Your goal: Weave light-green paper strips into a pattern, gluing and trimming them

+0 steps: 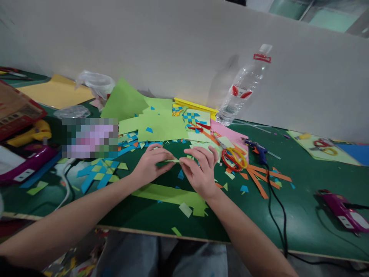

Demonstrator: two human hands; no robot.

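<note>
Between my two hands, just above the green table, is a small piece of light green paper (172, 161). The thumb and fingers of my left hand (150, 163) pinch its left end. My right hand (201, 169) pinches the other end, its remaining fingers loosely curled. Below my hands lies a longer green paper strip (170, 194) with a cut, ragged right end. Behind them rest green paper sheets (163, 129). Scissors with red and yellow handles (235, 157) lie right of my right hand, near orange paper strips (259, 179).
A clear plastic bottle (242, 90) leans against the grey partition. A blue glue gun (259, 150) trails a black cable toward the table's front edge. Purple power strips (344, 211) sit at both sides. Woven blue and green paper (99, 171) lies at left, with scraps scattered around.
</note>
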